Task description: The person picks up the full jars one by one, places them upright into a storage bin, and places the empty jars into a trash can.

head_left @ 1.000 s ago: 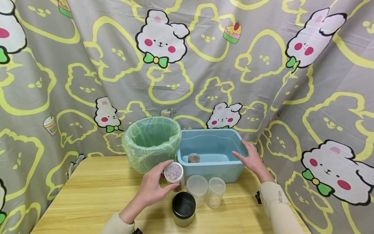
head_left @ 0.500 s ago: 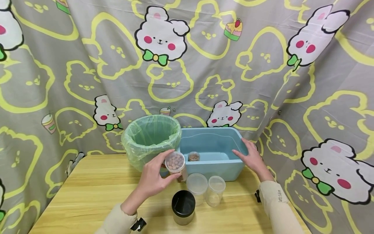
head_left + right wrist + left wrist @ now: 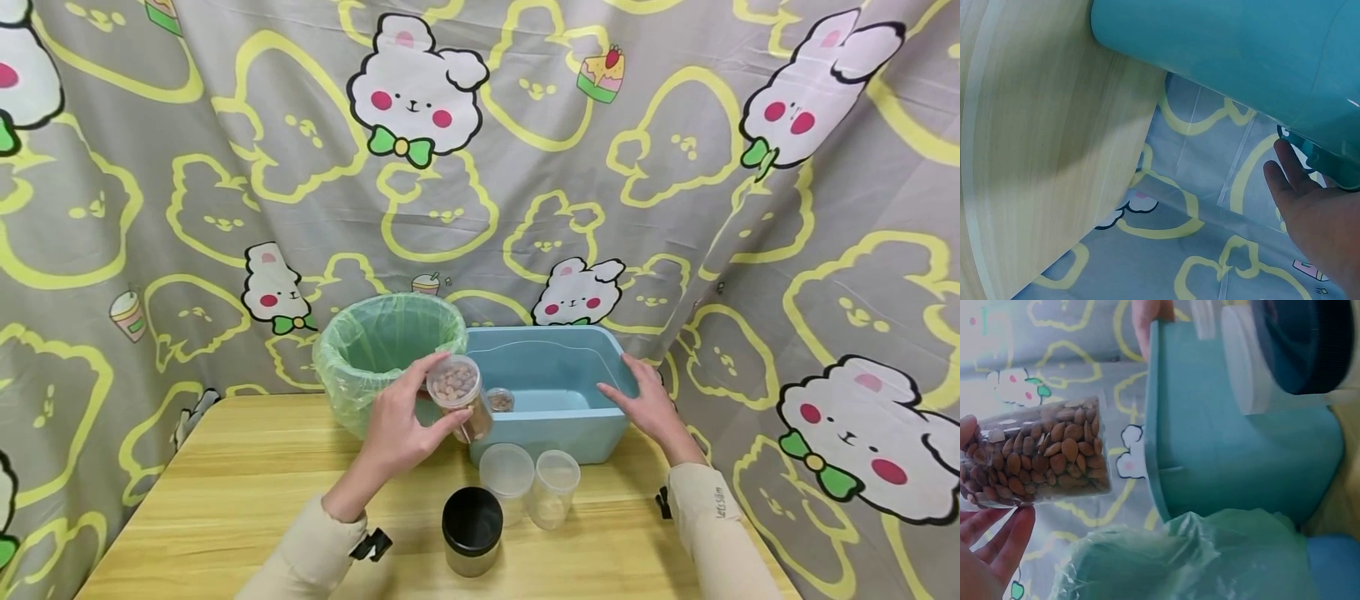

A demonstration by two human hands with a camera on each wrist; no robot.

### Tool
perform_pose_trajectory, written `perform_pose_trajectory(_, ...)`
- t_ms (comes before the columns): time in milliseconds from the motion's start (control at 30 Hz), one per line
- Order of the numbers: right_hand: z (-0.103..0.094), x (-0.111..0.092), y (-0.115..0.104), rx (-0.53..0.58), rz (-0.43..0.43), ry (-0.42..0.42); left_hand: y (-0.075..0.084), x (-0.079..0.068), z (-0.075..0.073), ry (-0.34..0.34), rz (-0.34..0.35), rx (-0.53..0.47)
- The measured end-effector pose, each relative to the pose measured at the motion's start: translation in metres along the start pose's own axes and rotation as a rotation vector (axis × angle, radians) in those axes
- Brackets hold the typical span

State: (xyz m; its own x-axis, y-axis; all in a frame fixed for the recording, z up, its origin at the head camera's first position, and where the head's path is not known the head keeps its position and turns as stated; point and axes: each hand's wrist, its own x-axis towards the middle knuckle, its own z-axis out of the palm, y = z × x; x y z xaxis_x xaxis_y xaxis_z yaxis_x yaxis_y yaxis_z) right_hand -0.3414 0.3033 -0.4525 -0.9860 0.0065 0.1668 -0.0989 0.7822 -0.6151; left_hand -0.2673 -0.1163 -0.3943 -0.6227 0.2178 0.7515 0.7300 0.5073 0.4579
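Note:
My left hand (image 3: 401, 429) holds a clear jar of almonds (image 3: 477, 418) between thumb and fingers, in the air before the front left corner of a light blue tub (image 3: 555, 433). In the left wrist view, almonds fill most of the jar (image 3: 1041, 453), which is tilted sideways there. Inside the tub, near its left end, sits a small clear jar (image 3: 501, 401) with brown contents. At the tub's right rim rests my right hand (image 3: 651, 404), its thumb stretched over the inside. Nearly straight fingers (image 3: 1280, 181) lie along the outer side in the right wrist view.
Left of the tub stands a bin with a green plastic liner (image 3: 348, 392). In front are a wide frosted container (image 3: 507, 479), a slimmer clear container (image 3: 555, 492) and a black-lidded jar (image 3: 472, 533) on the wooden table (image 3: 247, 475). A patterned curtain (image 3: 525, 183) hangs behind.
My left hand has raised the jar of almonds from near the tabletop and moved it slightly right, up to the tub's front left corner. My right hand has stayed at the rim.

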Motion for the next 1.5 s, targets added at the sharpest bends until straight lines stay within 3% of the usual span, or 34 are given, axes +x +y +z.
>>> perform_pose_trajectory(333,-0.001,0.001,-0.001,-0.003,-0.002,0.01,0.001,0.021,0.012,-0.001,-0.075,-0.08)
perform_pose_trajectory(600,-0.001,-0.002,-0.001,-0.006,-0.01,0.019,-0.008,0.033,0.034,-0.005,-0.116,-0.194)
perform_pose_trajectory(767,-0.002,-0.003,-0.002,-0.007,-0.01,0.023,-0.011,0.038,0.049,-0.028,-0.174,-0.261)
perform_pose_trajectory(1167,0.0,-0.001,0.0,-0.008,-0.015,0.023,-0.017,0.045,0.079,-0.077,-0.186,-0.252)
perform_pose_trajectory(1500,0.001,-0.001,0.001,-0.004,-0.021,0.023,-0.03,0.043,0.099,-0.174,-0.267,-0.246)
